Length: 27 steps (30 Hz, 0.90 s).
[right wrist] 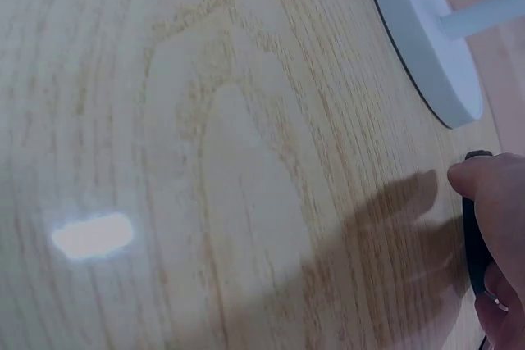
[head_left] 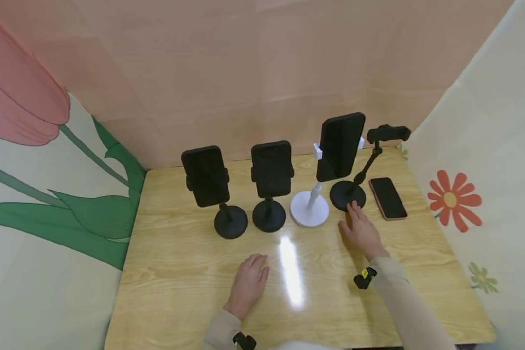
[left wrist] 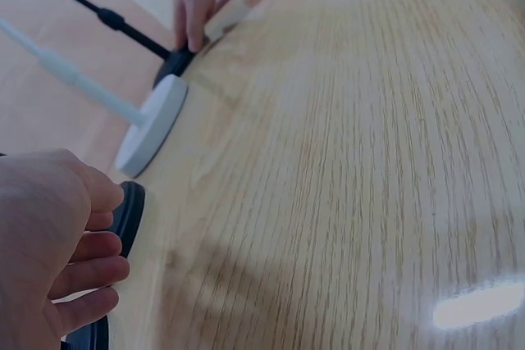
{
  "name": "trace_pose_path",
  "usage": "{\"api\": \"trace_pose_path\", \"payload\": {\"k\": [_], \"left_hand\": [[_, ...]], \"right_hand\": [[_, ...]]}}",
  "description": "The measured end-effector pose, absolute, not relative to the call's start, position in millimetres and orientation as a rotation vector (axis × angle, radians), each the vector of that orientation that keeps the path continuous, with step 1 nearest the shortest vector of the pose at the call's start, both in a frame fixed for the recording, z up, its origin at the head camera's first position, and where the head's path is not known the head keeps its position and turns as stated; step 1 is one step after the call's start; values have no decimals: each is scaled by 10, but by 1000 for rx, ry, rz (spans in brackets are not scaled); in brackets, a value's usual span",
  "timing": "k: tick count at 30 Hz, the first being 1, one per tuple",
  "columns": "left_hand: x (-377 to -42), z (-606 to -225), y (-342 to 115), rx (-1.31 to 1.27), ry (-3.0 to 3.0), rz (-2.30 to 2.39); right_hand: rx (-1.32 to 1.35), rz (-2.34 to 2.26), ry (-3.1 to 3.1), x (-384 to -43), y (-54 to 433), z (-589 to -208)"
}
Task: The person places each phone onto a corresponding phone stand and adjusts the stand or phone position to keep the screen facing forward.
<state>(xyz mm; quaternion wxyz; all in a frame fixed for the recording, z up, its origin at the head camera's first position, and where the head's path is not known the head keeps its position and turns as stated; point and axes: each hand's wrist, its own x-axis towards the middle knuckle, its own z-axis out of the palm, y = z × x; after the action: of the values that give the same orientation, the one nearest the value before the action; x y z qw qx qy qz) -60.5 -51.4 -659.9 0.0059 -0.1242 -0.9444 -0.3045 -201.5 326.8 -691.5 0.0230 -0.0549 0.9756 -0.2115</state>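
My right hand touches the front rim of a black round base with its fingertips, and its thumb points off to the left. That base belongs to a black phone stand whose top clamp holds no phone. Flat to the right of it lies a smartphone with a pinkish edge. Left of the black stand is a white phone stand with a dark phone upright in its clamp. My left hand is loosely bent over the table and grips nothing; its fingers show in the left wrist view.
Two more black phone stands stand to the left, each bearing a dark phone. All sit on a wood-grain table with a pink backdrop behind and a floral sheet at the right.
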Motion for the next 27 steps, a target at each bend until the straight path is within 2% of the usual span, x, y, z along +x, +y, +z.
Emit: {"api": "trace_pose_path", "payload": {"k": [27], "left_hand": [[-561,-6676,-484,-380,-2930,-904]], "right_hand": [[-133,-683,3019,-1783,3234,-6918]]}}
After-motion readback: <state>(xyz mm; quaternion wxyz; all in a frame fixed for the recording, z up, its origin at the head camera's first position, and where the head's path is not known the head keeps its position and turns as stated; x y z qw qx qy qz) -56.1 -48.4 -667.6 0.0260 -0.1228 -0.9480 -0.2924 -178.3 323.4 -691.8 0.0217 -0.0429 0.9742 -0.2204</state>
